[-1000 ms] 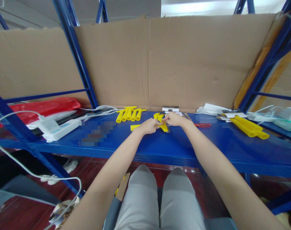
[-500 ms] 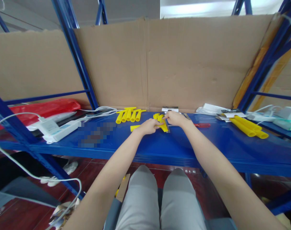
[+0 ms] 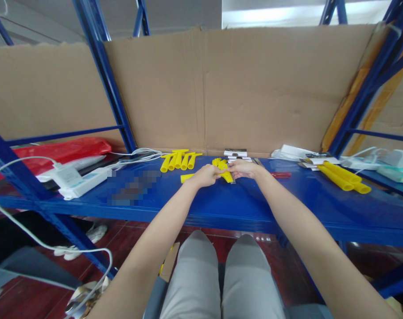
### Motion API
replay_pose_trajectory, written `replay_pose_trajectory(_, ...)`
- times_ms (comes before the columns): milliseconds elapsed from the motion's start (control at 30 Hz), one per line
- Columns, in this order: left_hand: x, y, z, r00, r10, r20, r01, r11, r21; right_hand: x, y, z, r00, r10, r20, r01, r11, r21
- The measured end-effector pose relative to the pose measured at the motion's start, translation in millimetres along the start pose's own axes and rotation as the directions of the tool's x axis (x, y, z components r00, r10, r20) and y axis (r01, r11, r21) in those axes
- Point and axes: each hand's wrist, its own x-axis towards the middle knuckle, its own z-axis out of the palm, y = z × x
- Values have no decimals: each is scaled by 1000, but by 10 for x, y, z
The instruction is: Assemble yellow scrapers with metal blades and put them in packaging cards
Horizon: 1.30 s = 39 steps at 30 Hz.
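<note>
My left hand [image 3: 205,176] is closed around a yellow plastic scraper [image 3: 226,177]. Its tubular handle pokes out to the left under the hand, and its wide head faces right with a thin greyish edge along it. My right hand [image 3: 243,169] pinches the head from the right side, thumb and fingers at its upper edge; the exact contact is partly hidden. Just behind the hands lie small yellow pieces [image 3: 218,161] and several white-and-black cards [image 3: 235,153].
Several yellow T-shaped handles [image 3: 179,159] lie at the back left. Yellow tubes [image 3: 342,176] rest on cards at the right. Red-handled pliers or a similar tool [image 3: 281,175] lies right of my hand. A power strip [image 3: 85,182] with cables is at left; cardboard [image 3: 254,88] stands behind.
My right hand has shifted from pressing the scraper's head with an extended index finger to pinching its right side, with the hand turned. My left hand keeps its hold in about the same place.
</note>
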Motion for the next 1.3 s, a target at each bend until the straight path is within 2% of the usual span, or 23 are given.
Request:
replay_pose_trajectory(200,7,-6,40,999,-25,-30,26,1000,14,6,-11,-1,999,35,-25,-32,994,104)
replay_pose_trajectory(567,3,79,80,995,-96,-18,97,991,95,31,4,9,1000,-6,26,3,995,100)
replay_pose_trajectory(733,-2,107,66,990,-101,-95,114,983,142,29,-22,5,998,-49,38,43,989,141)
replay_pose_trajectory(867,-8,147,17,974,-141,-177,165,978,128,-24,-114,-40,998,-54,-14,55,985,164)
replay_pose_trajectory(967,1,165,-29,945,-169,-279,194,979,63,-85,-174,-163,986,-93,-140,118,976,185)
replay_pose_trajectory(1033,25,163,-62,923,-177,-342,183,983,-13,-112,-174,-275,950,-105,-294,160,972,170)
replay_pose_trajectory(1067,43,162,-83,910,-186,-372,176,983,-59,-116,-159,-333,917,-103,-384,162,979,123)
replay_pose_trajectory(1167,119,179,-178,839,-296,-456,209,950,-232,-91,-63,-496,787,-127,-603,8,981,-195)
replay_pose_trajectory(1233,179,218,-263,755,-465,-463,292,870,-397,-54,20,-589,735,-204,-646,-156,877,-455)
replay_pose_trajectory(1300,236,268,-345,688,-617,-382,284,713,-641,-15,101,-665,734,-271,-623,-266,729,-630)
